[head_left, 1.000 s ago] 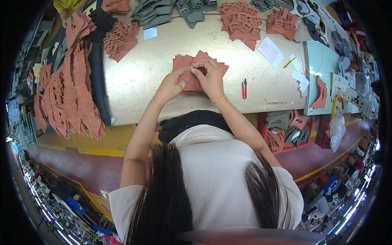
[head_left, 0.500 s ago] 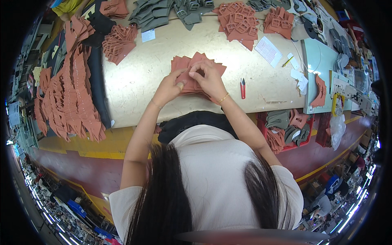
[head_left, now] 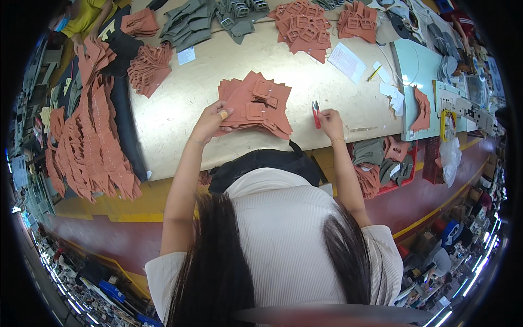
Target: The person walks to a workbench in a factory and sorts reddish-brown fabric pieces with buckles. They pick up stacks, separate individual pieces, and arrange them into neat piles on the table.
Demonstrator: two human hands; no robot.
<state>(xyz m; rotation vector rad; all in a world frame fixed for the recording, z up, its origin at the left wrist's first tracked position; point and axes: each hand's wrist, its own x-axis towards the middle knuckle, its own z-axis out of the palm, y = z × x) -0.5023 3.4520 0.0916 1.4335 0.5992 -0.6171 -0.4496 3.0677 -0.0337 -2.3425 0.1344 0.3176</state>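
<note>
Our left hand (head_left: pixel 212 121) pinches the left edge of a pile of rust-red cloth pieces (head_left: pixel 238 103), thumb on top, hiding that corner. Our right hand (head_left: pixel 331 124) has its fingertips at the red handle of small snips (head_left: pixel 316 116), at three o'clock from the pile; whether they grip it, we cannot tell. The pile sits over the middle of the tan table (head_left: pixel 201 82), two square buckles (head_left: pixel 256 111) facing up.

Around it, we see grey pieces (head_left: pixel 188 24) at eleven o'clock, buckled rust-red straps (head_left: pixel 305 32) at one, and a printed sheet (head_left: pixel 347 62) with a yellow pen (head_left: pixel 374 73) at two. A red crate (head_left: pixel 412 168) of pieces is at four. At nine, a long row of rust-red pieces (head_left: pixel 92 139) fills the table's side; at ten lies a strap bundle (head_left: pixel 150 71), with another person (head_left: pixel 92 15) beyond. Our shirt (head_left: pixel 294 240) and hair (head_left: pixel 218 256) block the floor at six.
</note>
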